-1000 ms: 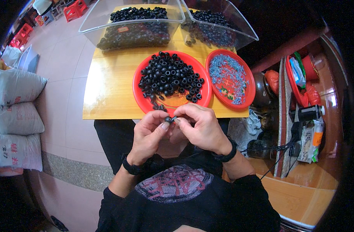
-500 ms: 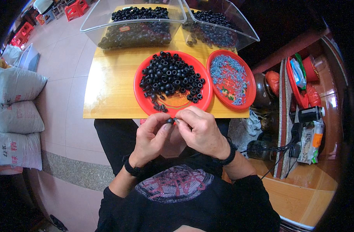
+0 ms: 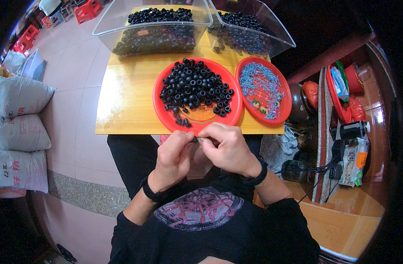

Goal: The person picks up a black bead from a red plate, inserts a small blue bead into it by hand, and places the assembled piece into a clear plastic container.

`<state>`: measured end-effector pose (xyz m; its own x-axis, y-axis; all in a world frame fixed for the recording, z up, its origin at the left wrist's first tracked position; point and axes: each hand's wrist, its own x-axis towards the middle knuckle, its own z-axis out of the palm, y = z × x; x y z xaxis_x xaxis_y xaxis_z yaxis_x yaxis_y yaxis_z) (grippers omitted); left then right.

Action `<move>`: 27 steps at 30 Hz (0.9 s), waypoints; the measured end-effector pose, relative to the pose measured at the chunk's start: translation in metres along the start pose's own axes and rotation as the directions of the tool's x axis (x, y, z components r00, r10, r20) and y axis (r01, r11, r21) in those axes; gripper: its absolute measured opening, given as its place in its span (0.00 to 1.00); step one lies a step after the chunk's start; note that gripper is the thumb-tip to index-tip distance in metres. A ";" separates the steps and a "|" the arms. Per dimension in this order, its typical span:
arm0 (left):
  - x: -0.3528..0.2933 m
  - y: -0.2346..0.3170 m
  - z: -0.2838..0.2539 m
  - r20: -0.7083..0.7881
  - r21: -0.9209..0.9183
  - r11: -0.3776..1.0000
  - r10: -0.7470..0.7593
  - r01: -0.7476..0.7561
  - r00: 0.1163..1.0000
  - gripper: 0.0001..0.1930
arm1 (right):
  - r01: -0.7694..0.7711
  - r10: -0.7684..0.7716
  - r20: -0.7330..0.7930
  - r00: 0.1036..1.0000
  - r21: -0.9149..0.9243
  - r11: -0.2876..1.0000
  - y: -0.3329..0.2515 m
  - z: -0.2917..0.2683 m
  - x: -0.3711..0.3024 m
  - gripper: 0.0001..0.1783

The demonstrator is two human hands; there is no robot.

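Just off the near rim of the red plate [image 3: 159, 116], my two hands meet with fingertips pinched together. My left hand [image 3: 173, 154] is closed on a small round black hollow piece, now mostly covered by thumb and finger. Against it, my right hand [image 3: 230, 149] pinches too; whatever it grips is hidden. A heap of similar black hollow pieces [image 3: 192, 83] fills much of the plate, some showing open holes. To the right, a second red plate [image 3: 286, 105] carries tiny bluish, shiny bits [image 3: 258, 79], too small to name.
Both plates rest on a yellow wooden table [image 3: 126, 97]. Behind them stand two clear plastic bins [image 3: 153, 26] [image 3: 250, 35] of black pieces. White sacks [image 3: 21, 136] are stacked at left. At right, a shelf [image 3: 320, 145] holds bags and a bottle.
My left hand has rolled inward, its thumb and fingers now covering the black piece that showed before. My right hand has shifted slightly left. The plates look the same.
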<state>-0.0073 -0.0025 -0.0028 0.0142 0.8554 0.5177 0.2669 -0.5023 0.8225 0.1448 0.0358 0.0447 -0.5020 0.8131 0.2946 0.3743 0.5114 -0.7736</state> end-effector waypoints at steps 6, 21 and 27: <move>0.002 0.006 -0.008 0.034 -0.020 1.000 0.014 -0.013 0.999 0.12 | -0.517 0.405 0.321 0.856 0.523 0.678 0.003 -0.009 0.003 0.03; 0.005 0.014 -0.009 0.103 -0.064 0.993 -0.088 0.095 0.991 0.09 | -0.010 -0.005 0.112 0.994 0.136 0.991 -0.001 -0.014 -0.004 0.06; 0.006 0.018 -0.011 0.130 -0.128 0.977 -0.155 0.172 0.979 0.09 | -0.558 0.419 0.368 0.830 0.552 0.619 -0.006 -0.020 0.003 0.05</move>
<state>-0.0129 -0.0074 0.0173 0.0980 0.9320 0.3490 0.1402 -0.3601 0.9223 0.1571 0.0408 0.0616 -0.5469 0.7867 -0.2863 0.0813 -0.2905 -0.9534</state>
